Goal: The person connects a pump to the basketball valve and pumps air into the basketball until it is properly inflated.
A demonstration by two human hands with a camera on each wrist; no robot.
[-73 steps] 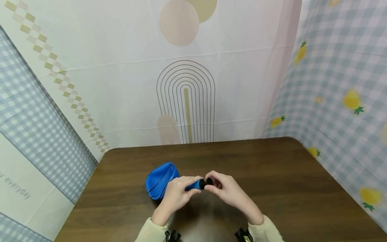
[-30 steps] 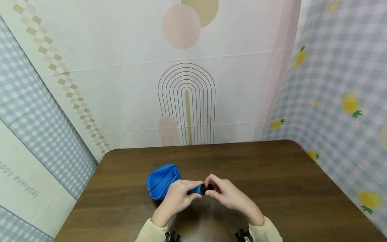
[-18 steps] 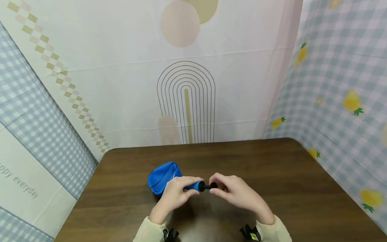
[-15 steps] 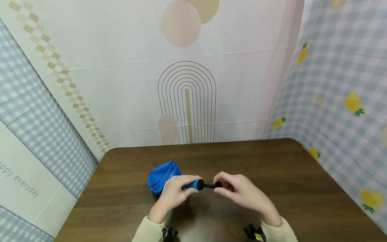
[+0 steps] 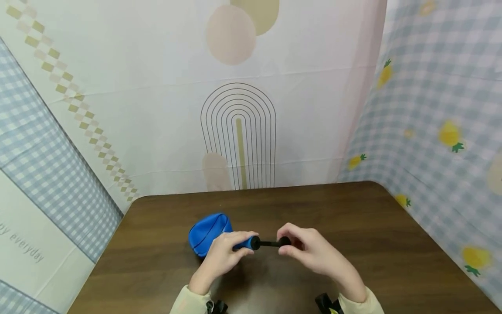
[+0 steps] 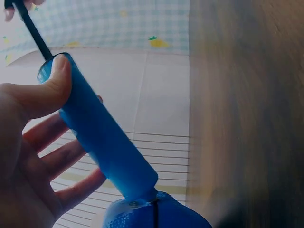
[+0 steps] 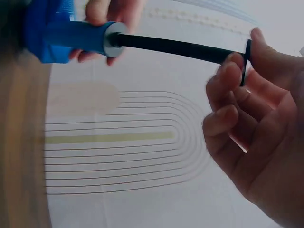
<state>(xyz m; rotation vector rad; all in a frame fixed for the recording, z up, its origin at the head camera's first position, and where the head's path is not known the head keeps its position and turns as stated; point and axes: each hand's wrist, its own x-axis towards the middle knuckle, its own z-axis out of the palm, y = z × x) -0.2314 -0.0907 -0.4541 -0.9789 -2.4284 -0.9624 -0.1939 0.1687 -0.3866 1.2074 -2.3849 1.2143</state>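
The left hand [image 5: 222,252] grips the hand pump barrel [image 6: 111,137] between thumb and fingers; the right hand [image 5: 313,250] pinches its plunger handle [image 5: 284,241].

In the head view, two hands, the left hand [image 5: 223,251] and the right hand [image 5: 315,252], showed toward six o'clock, along with two sleeves [image 5: 190,302]. There was one pump [image 6: 104,130] with one rod [image 7: 175,49] and one handle [image 5: 284,241], one ball [image 5: 207,235], and one desk [image 5: 153,248]. One sheet [image 5: 157,122] at twelve o'clock bore two circles [image 5: 230,35]; the cloth [image 5: 419,170] at three bore five pineapple prints [image 5: 449,133].
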